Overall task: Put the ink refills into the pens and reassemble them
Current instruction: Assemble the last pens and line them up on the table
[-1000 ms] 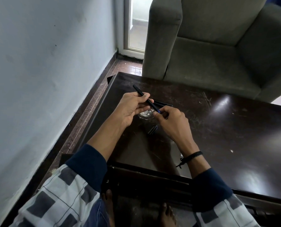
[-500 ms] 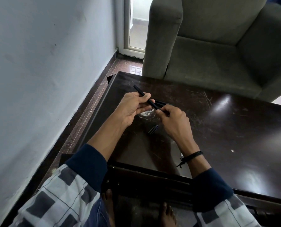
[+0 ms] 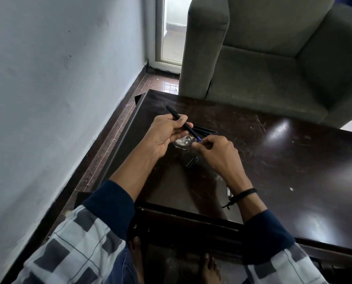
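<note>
**Desk:** What's on your feed? Where's the pen?

**Operator:** I see the pen [image 3: 181,124] held up above the table [image 3: 294,171], over its left half. It's a slim black barrel, tilted. The far end points toward the table's far-left corner, and the near end sits lower, toward the table's middle.

**Desk:** Who's got it?

**Operator:** The left hand [image 3: 164,134] has its fingers curled round the barrel. The right hand [image 3: 218,154] has its fingers drawn in, and its thumb and forefinger meet on the short blue end [image 3: 199,138] poking out of the barrel. I can't tell whether that's the refill or a tip piece.

**Desk:** And the rest?

**Operator:** A few more black pens [image 3: 206,131] lie flat on the table, partly hidden behind the hands. Some small dark pieces [image 3: 191,162] lie on the table below the right hand, nearer the table's front edge. I also see a round shiny patch [image 3: 182,142] on the table beneath both hands, but I can't make out what it is. A grey armchair [image 3: 273,68] stands against the table's far edge, and a pale wall [image 3: 58,78] runs along its left side.
</note>
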